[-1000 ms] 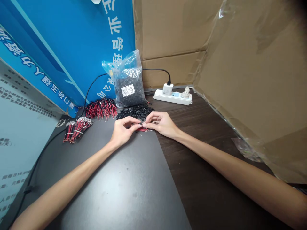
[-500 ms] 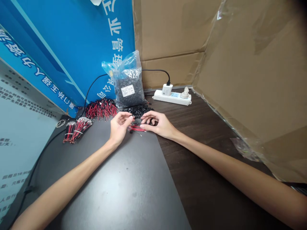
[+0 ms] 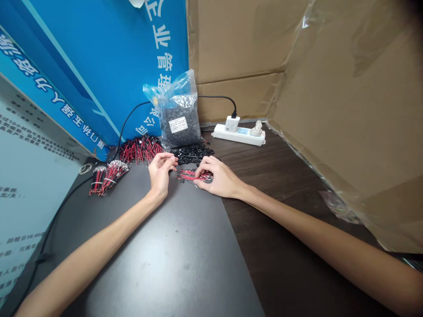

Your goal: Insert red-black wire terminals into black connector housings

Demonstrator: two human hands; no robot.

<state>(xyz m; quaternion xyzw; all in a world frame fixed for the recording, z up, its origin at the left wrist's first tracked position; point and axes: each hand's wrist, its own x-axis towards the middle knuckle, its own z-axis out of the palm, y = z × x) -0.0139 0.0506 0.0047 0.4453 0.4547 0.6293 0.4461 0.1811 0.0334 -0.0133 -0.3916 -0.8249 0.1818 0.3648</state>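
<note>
My left hand (image 3: 160,174) is closed in a pinch in front of a heap of small black plastic parts (image 3: 193,153). What sits between its fingertips is too small to make out. To the right, my right hand (image 3: 220,177) reaches down with thumb and fingers closing on red and black wires (image 3: 187,177), which lie as a loose bunch on the grey mat. The palm covers part of that bunch. Farther left lies a large pile of red and black wires with black ends (image 3: 140,149).
Bundled wires (image 3: 110,177) tied with bands lie at the left. Behind the heap stands a clear bag of black parts (image 3: 180,121) with a white label. A white power strip (image 3: 238,134) with plugs is at the back right, before cardboard walls (image 3: 238,99). A black cable (image 3: 54,220) runs along the left.
My hands have moved apart: the left slightly leftward, the right down onto the loose wires. The thin dark wire seen between both hands earlier no longer spans them.
</note>
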